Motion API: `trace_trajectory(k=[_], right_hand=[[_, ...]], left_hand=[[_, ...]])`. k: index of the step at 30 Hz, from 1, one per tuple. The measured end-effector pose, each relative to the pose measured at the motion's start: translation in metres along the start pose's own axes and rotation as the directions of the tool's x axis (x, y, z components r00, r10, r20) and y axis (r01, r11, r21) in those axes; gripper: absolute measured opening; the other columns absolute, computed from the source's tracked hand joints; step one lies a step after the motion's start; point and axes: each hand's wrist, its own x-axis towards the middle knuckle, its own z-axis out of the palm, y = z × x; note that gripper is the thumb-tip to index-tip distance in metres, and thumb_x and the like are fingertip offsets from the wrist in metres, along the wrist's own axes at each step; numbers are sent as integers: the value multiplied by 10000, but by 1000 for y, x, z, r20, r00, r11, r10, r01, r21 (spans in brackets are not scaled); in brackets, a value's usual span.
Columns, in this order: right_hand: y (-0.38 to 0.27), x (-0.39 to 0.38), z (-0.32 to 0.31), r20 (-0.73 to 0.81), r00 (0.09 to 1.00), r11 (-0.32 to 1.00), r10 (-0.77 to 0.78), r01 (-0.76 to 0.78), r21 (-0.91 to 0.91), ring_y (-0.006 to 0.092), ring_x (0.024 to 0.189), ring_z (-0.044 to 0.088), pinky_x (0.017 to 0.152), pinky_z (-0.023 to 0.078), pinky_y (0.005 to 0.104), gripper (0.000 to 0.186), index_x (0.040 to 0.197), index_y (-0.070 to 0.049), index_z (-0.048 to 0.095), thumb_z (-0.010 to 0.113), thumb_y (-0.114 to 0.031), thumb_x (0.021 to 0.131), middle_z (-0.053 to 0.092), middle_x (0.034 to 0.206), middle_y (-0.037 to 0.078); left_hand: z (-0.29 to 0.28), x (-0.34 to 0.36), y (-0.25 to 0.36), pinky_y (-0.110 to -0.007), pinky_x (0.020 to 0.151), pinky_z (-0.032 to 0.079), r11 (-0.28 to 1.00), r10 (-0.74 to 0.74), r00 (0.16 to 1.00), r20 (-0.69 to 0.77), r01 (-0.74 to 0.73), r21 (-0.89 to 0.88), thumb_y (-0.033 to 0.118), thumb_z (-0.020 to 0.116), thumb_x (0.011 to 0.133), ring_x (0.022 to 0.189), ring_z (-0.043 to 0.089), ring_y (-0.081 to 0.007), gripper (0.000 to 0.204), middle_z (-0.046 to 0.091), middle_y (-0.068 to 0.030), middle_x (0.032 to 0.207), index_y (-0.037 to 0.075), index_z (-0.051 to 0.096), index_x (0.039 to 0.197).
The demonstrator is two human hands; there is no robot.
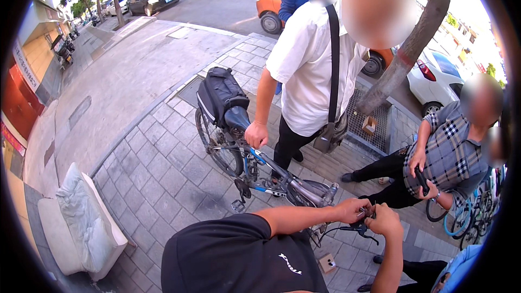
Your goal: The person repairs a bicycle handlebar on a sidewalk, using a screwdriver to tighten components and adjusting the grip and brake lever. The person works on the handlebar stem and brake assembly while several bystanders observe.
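Note:
A blue and grey bicycle (266, 189) stands in front of me, with its saddle (237, 118) and a black rear bag (217, 97) toward the far left. My left hand (351, 210) and my right hand (385, 220) come together at its handlebar end, just above a black brake lever (360, 228). Both have bent, closed fingers around a small dark part, too covered to name. Cables curve down below them. Beside the saddle, the hand (256, 134) of a person in a white shirt rests near the frame.
A person in a checked shirt (453, 149) stands at the right holding a dark object; another sleeve shows lower right. A small cardboard box (327, 263) lies on the paving below the handlebar. A worn pale seat (87, 222) is at left, a tree trunk (404, 59) behind, parked bicycles (480, 211) at right.

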Motion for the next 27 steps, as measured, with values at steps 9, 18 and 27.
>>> trace_trajectory(k=[9,18,27], right_hand=[[-31,-82,30,-203,963,887,-178,69,-456,323,1009,646,851,471,457,421,1267,-90,732,770,-217,868,681,1066,130],[11,-23,81,-280,788,324,549,109,940,117,907,675,817,537,291,389,1185,46,712,709,-318,1047,777,996,63],[5,-4,2,25,976,958,215,-216,191,290,1142,721,940,534,456,406,1124,-13,759,762,-355,905,750,1150,184]], left_hand=[[16,-16,8,-447,755,570,1000,-15,1000,-11,15,-16,117,625,1006,898,748,-369,170,751,-185,986,60,637,1165],[2,5,8,-358,737,577,966,-247,969,29,249,-68,137,588,1072,812,724,-191,151,750,-111,920,55,691,1146],[11,5,-22,-289,785,530,921,-220,968,118,246,-302,56,605,1069,861,631,-109,121,721,-51,972,0,653,1165]])
